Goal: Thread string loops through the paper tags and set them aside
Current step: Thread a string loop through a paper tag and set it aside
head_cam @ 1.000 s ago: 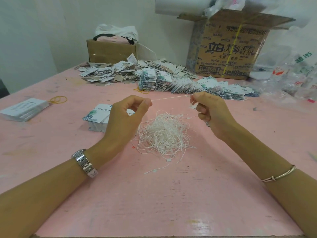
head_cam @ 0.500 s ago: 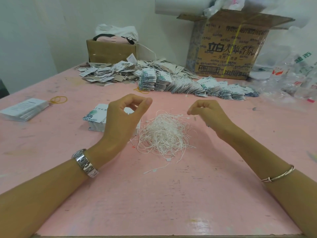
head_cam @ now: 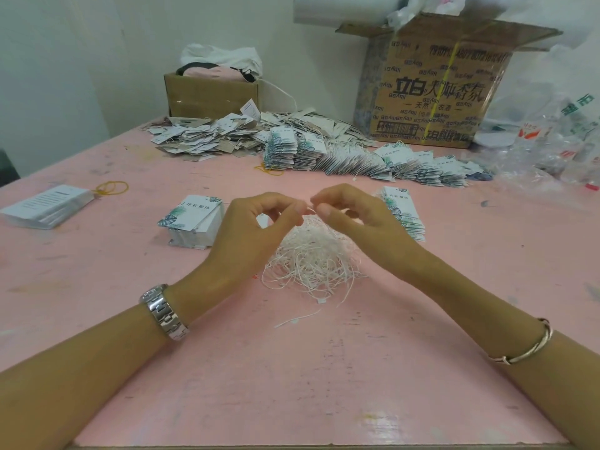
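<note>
Now the hands are closing in: a second ago they were pulling a string taut between them, well apart. The left hand (head_cam: 256, 232) and right hand (head_cam: 360, 216) are meeting above the string pile (head_cam: 315, 261), thumb and forefinger of each pinching the string (head_cam: 310, 210), with just a short bit showing. Probably they're joining the ends into a loop. I can't tell if a tag is on it. The tag stack (head_cam: 194, 222) is sitting just beside the left hand, and the finished tags (head_cam: 373, 160) are lying across the far side.
</note>
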Available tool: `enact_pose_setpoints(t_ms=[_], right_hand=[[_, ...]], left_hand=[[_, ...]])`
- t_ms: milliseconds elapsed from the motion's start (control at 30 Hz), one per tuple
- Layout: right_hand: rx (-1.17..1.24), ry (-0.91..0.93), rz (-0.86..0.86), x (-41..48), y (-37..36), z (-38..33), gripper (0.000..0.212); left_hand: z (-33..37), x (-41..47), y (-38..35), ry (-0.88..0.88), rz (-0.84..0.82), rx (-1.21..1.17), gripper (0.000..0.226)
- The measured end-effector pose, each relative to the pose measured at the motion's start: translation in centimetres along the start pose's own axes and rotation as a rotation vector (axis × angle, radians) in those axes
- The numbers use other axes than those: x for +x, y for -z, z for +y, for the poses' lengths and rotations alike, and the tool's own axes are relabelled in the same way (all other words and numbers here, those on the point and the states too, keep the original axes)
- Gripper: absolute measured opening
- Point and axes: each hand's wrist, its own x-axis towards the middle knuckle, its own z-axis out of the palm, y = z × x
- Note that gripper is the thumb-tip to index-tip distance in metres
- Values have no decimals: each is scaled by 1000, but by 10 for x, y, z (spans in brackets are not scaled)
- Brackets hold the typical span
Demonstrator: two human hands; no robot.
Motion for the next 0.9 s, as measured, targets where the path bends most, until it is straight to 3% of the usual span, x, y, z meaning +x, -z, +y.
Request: enact_pose_setpoints(t_ms=[167, 333, 400, 467, 567, 800, 900], right_hand=[[181, 91, 45, -2, -11, 1, 20], [273, 28, 48, 0, -8, 2, 8], [397, -61, 52, 1, -7, 1, 2], [488, -173, 77, 4, -3, 1, 10], [528, -241, 116, 5, 2, 2, 11], [559, -278, 129, 5, -2, 6, 3], [564, -277, 120, 5, -5, 7, 2]], left_hand=[[0, -4, -1, 40, -7, 50, 16], [0, -4, -2, 25, -9, 177, 18], [-1, -1, 3, -75, -26, 410, 22], [-1, 4, 12, -182, -59, 752, 32], [2, 14, 27, -169, -126, 1079, 44], [12, 21, 45, -44, -381, 1358, 62], [13, 20, 45, -43, -420, 1405, 59]])
